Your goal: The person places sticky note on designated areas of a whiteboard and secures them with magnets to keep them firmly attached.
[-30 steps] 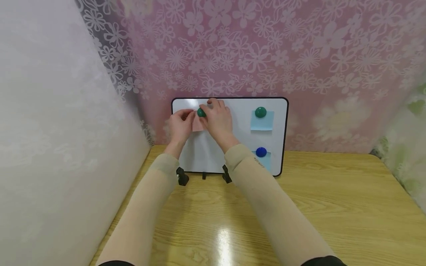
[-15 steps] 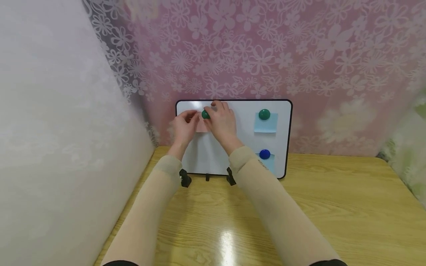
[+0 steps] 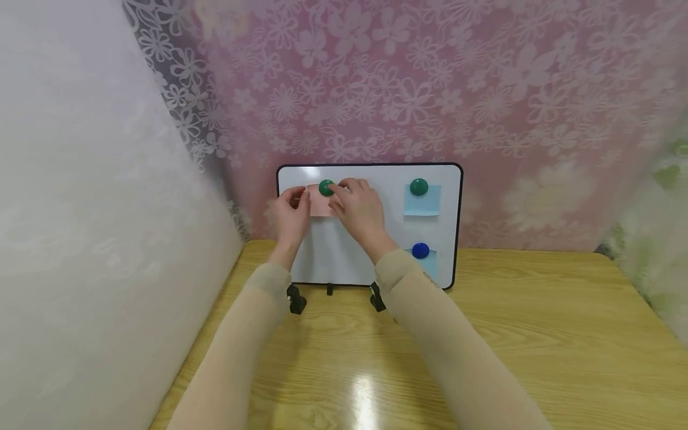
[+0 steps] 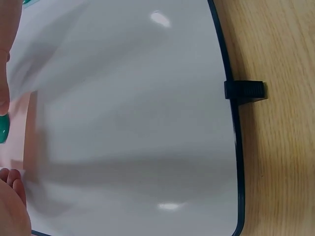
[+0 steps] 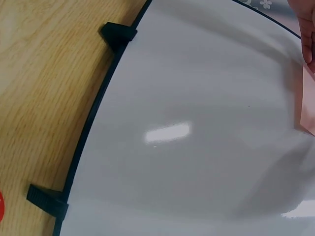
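On the whiteboard (image 3: 333, 254), a pink sticky note (image 3: 318, 208) lies under a round green magnet (image 3: 325, 187) near the upper left. My left hand (image 3: 292, 215) pinches the note's left edge between thumb and fingertips. From the other side, my right hand (image 3: 361, 212) touches the magnet's right side with its index fingertip, the thumb lower over the note. In the left wrist view, part of the green magnet (image 4: 4, 129) shows on the pink note (image 4: 18, 132). The right wrist view has the note (image 5: 308, 98) at its right border, the left fingertips at its corner.
At the board's right, a blue sticky note (image 3: 421, 205) hangs under a green magnet (image 3: 419, 187); another blue note (image 3: 428, 264) is below, under a blue magnet (image 3: 420, 251). Black feet (image 3: 296, 300) hold the board on the wooden table (image 3: 537, 334). A red object (image 5: 1, 206) peeks in.
My right fingers have loosened from round the green magnet and drawn a little to the right, so more of the magnet and note shows. The left hand keeps its pinch on the note.
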`<state>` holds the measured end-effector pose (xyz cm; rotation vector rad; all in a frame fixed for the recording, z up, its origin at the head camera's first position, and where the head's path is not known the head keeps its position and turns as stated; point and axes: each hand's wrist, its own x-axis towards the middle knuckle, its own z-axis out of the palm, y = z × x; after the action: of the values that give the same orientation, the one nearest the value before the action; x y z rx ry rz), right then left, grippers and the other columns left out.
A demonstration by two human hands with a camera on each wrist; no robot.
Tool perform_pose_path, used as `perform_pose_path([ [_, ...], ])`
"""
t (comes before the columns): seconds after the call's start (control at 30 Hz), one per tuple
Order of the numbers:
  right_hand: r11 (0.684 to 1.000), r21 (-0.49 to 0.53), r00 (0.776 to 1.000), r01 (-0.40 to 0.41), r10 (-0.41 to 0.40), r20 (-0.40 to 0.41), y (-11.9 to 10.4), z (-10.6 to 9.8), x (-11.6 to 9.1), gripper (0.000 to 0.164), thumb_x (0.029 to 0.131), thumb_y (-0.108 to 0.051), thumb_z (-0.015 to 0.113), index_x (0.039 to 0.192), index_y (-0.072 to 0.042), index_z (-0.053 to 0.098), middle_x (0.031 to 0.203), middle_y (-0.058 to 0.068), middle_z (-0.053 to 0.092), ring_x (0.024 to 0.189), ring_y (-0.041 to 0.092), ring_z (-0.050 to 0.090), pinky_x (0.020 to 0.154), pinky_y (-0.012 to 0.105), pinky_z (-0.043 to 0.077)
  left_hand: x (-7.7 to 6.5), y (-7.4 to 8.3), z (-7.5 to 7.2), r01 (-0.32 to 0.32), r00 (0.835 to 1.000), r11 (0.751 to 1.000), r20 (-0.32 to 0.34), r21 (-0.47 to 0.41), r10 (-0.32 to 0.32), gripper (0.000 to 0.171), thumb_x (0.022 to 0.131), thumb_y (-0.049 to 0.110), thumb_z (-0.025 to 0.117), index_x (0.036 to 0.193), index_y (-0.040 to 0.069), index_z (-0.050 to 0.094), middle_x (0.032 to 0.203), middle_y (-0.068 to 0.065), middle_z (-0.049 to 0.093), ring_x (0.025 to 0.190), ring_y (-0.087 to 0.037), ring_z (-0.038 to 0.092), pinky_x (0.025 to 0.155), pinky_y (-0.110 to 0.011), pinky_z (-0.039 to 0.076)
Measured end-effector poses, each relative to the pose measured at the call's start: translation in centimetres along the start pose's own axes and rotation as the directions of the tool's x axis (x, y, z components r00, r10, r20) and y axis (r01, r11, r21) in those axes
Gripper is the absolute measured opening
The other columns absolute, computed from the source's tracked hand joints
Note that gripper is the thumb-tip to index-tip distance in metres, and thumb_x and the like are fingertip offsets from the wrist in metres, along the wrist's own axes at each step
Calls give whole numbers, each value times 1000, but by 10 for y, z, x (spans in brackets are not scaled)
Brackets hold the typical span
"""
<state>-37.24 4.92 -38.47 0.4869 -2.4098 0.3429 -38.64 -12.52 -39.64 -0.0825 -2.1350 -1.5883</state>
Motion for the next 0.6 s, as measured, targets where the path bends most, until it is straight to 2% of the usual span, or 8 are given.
perform_pose_path([
  [0.2, 1000, -5, 1000, 11, -11, -14, 2, -1, -12, 39, 103, -34, 76, 138, -17, 73, 126, 7, 71, 121, 29, 62, 95, 44, 56, -5, -6, 3, -55, 997, 998, -49, 7, 55, 25, 108, 18, 67, 126, 2, 75, 114, -13, 74, 93, -24, 65, 78, -29, 53],
  [0.4, 999, 46, 1000, -2, 2, -1, 3, -3, -24, 39, 102, -37, 76, 136, -17, 75, 125, 6, 71, 121, 28, 62, 98, 44, 55, -14, -11, 2, -97, 993, 995, -64, 1, 97, 24, 107, 17, 68, 123, 1, 76, 112, -14, 74, 92, -25, 64, 80, -31, 53],
  [0.6, 993, 116, 1000, -12, 10, 17, 7, -6, -35, 38, 102, -37, 76, 134, -16, 76, 124, 6, 72, 117, 27, 63, 101, 39, 53, -24, -15, 5, -169, 983, 985, -77, 18, 170, 23, 107, 15, 68, 122, -1, 76, 111, -16, 73, 99, -30, 66, 90, -38, 56],
])
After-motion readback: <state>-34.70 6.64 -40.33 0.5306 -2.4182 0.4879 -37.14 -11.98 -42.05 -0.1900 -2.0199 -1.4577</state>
